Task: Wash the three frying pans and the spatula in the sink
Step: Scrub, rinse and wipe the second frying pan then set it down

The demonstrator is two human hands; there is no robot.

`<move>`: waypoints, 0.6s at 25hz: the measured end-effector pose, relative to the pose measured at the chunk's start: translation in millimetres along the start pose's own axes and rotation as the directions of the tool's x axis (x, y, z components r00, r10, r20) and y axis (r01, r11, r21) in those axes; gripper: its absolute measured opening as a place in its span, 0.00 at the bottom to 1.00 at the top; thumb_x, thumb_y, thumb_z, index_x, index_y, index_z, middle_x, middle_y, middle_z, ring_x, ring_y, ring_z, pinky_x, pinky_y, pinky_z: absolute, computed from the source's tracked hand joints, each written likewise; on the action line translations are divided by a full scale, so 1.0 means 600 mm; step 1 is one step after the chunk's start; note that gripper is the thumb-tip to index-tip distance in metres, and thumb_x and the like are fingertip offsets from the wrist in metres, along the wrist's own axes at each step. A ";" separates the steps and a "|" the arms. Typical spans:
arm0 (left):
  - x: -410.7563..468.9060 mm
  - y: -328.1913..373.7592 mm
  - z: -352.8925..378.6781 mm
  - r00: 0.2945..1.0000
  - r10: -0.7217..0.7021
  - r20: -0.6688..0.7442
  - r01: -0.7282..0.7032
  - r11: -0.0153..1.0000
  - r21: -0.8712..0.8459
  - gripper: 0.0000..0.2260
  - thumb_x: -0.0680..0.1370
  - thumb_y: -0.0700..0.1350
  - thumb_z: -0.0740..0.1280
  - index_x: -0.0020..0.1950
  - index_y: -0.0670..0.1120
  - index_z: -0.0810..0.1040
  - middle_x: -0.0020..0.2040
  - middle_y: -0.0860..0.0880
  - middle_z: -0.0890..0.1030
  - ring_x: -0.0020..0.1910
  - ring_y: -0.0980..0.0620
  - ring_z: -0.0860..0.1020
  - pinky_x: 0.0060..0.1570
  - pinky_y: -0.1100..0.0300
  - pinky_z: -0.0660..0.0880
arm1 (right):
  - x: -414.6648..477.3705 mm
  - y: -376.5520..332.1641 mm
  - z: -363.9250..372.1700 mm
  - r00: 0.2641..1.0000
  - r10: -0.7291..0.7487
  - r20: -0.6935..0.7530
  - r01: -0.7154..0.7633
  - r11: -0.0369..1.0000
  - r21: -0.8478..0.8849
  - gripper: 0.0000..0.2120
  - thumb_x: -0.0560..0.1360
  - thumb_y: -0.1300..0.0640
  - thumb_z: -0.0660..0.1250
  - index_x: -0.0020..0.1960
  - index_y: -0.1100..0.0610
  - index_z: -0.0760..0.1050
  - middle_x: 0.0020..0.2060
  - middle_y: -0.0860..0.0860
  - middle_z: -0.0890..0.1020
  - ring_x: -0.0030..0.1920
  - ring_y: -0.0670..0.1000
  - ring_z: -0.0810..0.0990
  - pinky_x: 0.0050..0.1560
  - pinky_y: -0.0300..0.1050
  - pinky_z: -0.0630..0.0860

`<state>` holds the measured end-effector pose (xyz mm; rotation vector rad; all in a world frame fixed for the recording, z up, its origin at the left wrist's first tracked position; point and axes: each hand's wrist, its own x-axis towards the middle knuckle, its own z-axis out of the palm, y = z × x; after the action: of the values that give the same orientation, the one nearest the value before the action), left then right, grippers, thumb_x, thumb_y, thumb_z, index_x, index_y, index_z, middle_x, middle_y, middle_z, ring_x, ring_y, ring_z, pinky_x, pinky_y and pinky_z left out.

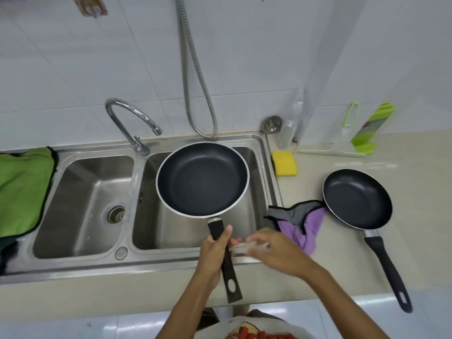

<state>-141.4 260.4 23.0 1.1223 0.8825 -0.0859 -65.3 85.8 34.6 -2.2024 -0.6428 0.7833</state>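
Note:
A large black frying pan (202, 178) hovers level over the right sink basin (254, 216). My left hand (215, 250) is shut on its black handle. My right hand (271, 250) is just right of that handle, blurred, fingers spread near the basin's front rim; whether it holds anything is unclear. A smaller black frying pan (357, 199) lies on the counter to the right, handle pointing toward me. A third pan and the spatula are not in view.
A curved tap (132, 118) stands between the two basins; the left basin (80, 206) has a drain. Green cloth (22, 189) lies far left. A yellow sponge (285, 163) and a purple-grey cloth (302, 222) sit right of the sink. A hose (195, 77) hangs on the wall.

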 end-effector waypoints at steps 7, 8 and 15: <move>-0.028 -0.004 -0.057 0.993 -0.079 0.093 0.081 0.996 -0.028 0.17 0.81 0.55 0.70 0.40 0.45 0.71 0.29 0.49 0.68 0.25 0.55 0.66 0.24 0.62 0.68 | 0.022 0.208 -0.020 0.907 0.069 -0.415 -0.322 0.748 -0.580 0.39 0.72 0.28 0.61 0.76 0.49 0.68 0.74 0.64 0.68 0.71 0.72 0.68 0.62 0.71 0.71; -0.031 -0.003 -0.061 0.992 -0.084 0.096 0.089 0.995 -0.041 0.17 0.81 0.55 0.69 0.41 0.45 0.72 0.30 0.49 0.67 0.25 0.55 0.66 0.23 0.62 0.68 | 0.022 0.220 -0.005 0.916 0.053 -0.397 -0.285 0.782 -0.554 0.36 0.74 0.30 0.59 0.75 0.51 0.70 0.74 0.64 0.69 0.71 0.73 0.68 0.61 0.71 0.72; -0.029 0.004 -0.100 0.994 -0.083 0.073 0.081 0.996 0.037 0.19 0.81 0.57 0.67 0.51 0.40 0.77 0.28 0.48 0.68 0.22 0.54 0.65 0.21 0.62 0.65 | 0.033 0.154 -0.013 0.868 -0.047 -0.494 -0.090 0.964 -0.250 0.18 0.78 0.62 0.69 0.67 0.55 0.77 0.66 0.53 0.80 0.62 0.58 0.82 0.61 0.44 0.73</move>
<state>-185.9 304.0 27.7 1.1077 0.8635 -0.2096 -27.0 36.7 -36.8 -2.5208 -0.4781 0.1139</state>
